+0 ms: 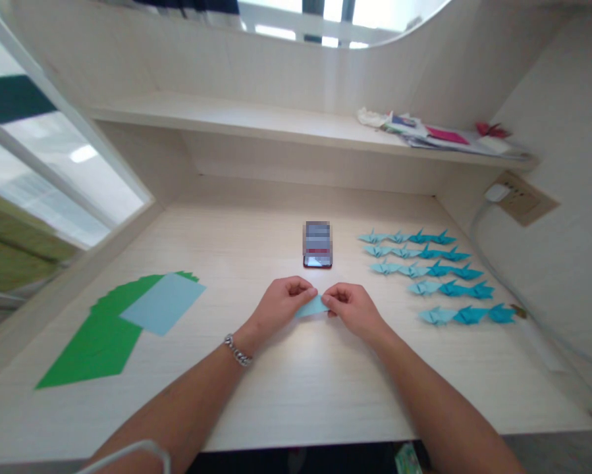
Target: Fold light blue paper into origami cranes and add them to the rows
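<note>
My left hand (pixel 280 304) and my right hand (pixel 353 307) meet at the middle of the desk (pixel 296 395). Both pinch a small folded piece of light blue paper (pixel 311 307) between their fingertips, just above the desk top. A silver bracelet (pixel 237 350) circles my left wrist. Right behind the hands lies a phone (pixel 318 245), screen up.
Several folded paper cranes (pixel 436 273) in light and darker blue lie in rows on the right. A stack of green sheets (pixel 98 336) with a light blue sheet (pixel 163 303) on top lies on the left. A shelf (pixel 276 122) behind holds papers (pixel 438 137). A wall socket (pixel 515 196) with a cable is on the right.
</note>
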Available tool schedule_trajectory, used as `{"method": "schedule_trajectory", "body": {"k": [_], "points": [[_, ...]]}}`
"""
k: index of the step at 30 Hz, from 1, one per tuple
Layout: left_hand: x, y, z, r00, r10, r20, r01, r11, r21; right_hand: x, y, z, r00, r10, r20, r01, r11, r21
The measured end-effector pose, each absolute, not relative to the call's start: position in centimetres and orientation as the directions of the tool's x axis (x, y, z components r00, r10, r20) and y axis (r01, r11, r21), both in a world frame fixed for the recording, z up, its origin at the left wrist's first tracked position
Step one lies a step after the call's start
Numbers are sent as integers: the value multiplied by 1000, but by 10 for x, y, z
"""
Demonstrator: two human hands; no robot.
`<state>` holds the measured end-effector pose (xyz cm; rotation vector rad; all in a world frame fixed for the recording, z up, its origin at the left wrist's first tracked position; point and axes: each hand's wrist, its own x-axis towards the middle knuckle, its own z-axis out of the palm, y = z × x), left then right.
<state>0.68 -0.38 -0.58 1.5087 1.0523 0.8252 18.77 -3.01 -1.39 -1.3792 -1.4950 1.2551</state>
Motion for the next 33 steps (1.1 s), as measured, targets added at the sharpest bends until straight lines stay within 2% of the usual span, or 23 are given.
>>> {"method": "schedule_trajectory", "body": {"k": [4, 9, 16, 27, 33], "points": [[8, -7, -7, 362, 932, 16, 208, -97, 973, 185, -31, -14, -169, 981, -96, 233, -55, -971], [10, -10, -12, 387, 921, 43, 262, -154, 953, 183, -32, -10, -145, 989, -20, 348, 32, -937], [12, -12, -9, 370, 928, 50, 253, -152, 955, 184, -31, -8, -133, 990, -41, 392, 15, -920], [-5, 5, -6, 212, 974, 84, 266, -140, 954, 197, -27, -8, -160, 979, -130, 245, -88, -965], [-2, 1, -6, 239, 968, 76, 259, -138, 956, 199, -25, -8, -112, 990, -89, 144, -73, -987]]}}
